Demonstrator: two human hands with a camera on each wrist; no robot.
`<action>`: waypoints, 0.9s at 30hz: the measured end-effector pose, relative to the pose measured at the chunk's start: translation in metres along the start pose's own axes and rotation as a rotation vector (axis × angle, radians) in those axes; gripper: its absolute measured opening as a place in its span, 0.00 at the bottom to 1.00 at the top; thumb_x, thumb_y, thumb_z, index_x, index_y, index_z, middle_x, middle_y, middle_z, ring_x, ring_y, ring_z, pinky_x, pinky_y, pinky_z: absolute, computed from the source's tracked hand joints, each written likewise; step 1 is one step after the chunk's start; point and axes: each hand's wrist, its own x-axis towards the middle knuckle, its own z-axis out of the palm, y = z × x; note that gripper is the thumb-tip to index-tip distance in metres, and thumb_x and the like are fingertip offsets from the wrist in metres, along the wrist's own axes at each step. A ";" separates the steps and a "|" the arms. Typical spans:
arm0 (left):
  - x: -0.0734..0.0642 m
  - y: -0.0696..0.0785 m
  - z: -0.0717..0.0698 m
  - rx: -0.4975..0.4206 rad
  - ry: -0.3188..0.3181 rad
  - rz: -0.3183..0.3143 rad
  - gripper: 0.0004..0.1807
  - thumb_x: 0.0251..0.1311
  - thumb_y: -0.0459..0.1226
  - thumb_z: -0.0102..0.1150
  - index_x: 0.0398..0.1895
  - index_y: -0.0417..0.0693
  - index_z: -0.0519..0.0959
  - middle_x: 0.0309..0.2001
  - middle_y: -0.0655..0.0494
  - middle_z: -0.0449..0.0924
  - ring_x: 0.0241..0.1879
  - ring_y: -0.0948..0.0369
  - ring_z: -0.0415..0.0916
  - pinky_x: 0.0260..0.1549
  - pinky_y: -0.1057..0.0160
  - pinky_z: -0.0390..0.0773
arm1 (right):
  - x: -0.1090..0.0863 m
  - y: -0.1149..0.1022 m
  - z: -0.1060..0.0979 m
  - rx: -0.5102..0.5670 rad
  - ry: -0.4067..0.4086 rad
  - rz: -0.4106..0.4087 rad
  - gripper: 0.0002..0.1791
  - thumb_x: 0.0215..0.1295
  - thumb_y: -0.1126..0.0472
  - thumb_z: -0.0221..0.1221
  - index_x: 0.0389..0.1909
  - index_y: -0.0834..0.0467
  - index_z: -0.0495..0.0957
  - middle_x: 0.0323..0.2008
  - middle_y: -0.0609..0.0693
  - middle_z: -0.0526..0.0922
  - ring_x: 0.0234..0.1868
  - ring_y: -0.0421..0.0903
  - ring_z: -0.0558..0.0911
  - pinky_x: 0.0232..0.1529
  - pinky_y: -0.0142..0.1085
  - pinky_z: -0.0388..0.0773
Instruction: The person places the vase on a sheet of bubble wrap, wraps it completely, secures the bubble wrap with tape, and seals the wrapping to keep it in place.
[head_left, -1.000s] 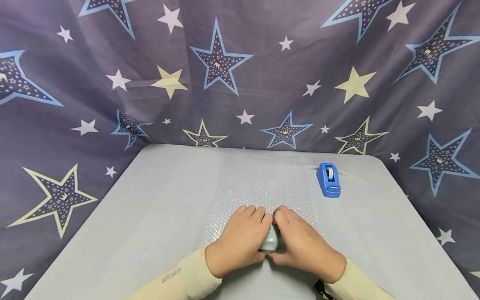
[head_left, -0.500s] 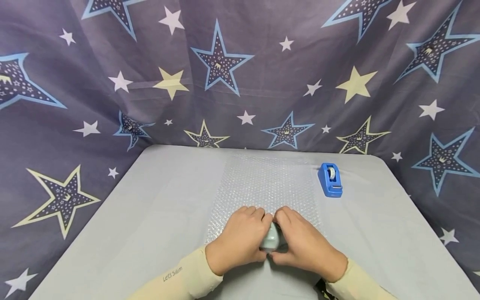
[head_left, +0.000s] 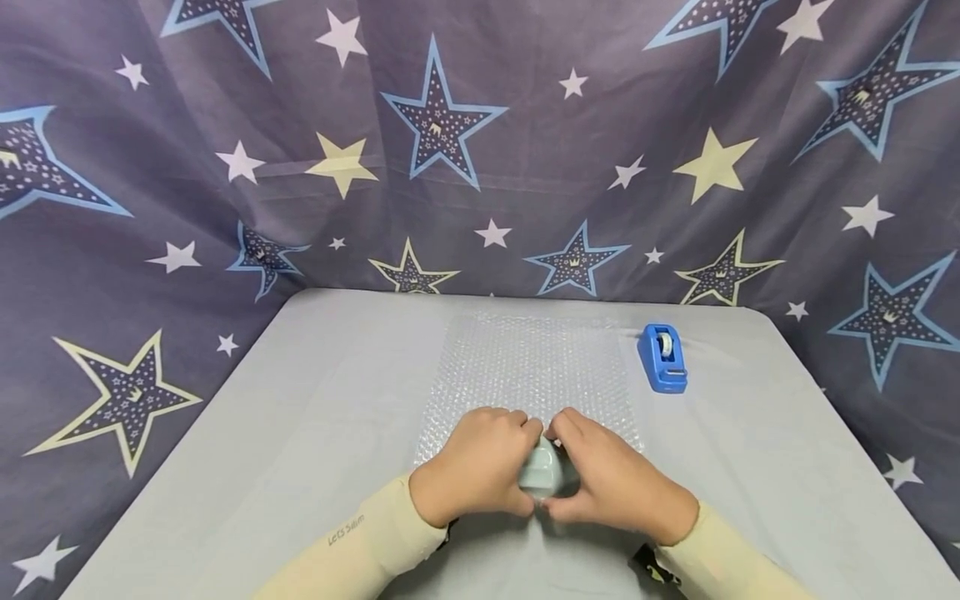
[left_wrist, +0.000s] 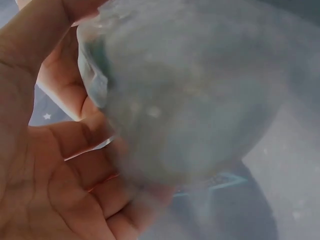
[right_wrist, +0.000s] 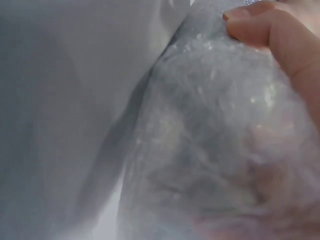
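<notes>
Here, left fingers (head_left: pixel 527 433) and right fingers (head_left: pixel 572 432) clamp one object (head_left: pixel 541 472) in one bubble-wrap sheet (head_left: pixel 528 358), one dispenser (head_left: pixel 663 362) beyond.

From my end I see a pale green object (head_left: pixel 542 469), rounded and glossy, held between the left hand (head_left: pixel 480 462) and the right hand (head_left: pixel 611 479), its near side showing in the gap between them. I can't make out what it is or which way up it sits. The bubble wrap (head_left: pixel 528 362) is clear and dimpled, spread flat beyond the grip on the far side of both hands. At the grip itself I get it crumpled, touched by a right fingertip; my left wrist view is blurred, with hazy green showing there.
</notes>
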 end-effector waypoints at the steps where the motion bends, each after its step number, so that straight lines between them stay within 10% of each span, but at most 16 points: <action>1: 0.001 -0.001 0.000 -0.007 -0.008 -0.002 0.32 0.26 0.60 0.78 0.32 0.55 0.76 0.24 0.66 0.73 0.22 0.68 0.67 0.22 0.66 0.70 | 0.001 0.000 -0.001 0.013 -0.014 0.011 0.35 0.40 0.45 0.78 0.47 0.51 0.71 0.41 0.37 0.72 0.38 0.33 0.72 0.41 0.31 0.76; 27: 0.011 -0.011 -0.006 -0.115 -0.121 -0.044 0.24 0.32 0.59 0.79 0.24 0.60 0.76 0.21 0.70 0.72 0.19 0.70 0.67 0.19 0.67 0.66 | 0.007 0.011 -0.008 0.043 -0.069 0.069 0.33 0.43 0.42 0.77 0.49 0.45 0.74 0.41 0.32 0.78 0.37 0.31 0.77 0.40 0.30 0.77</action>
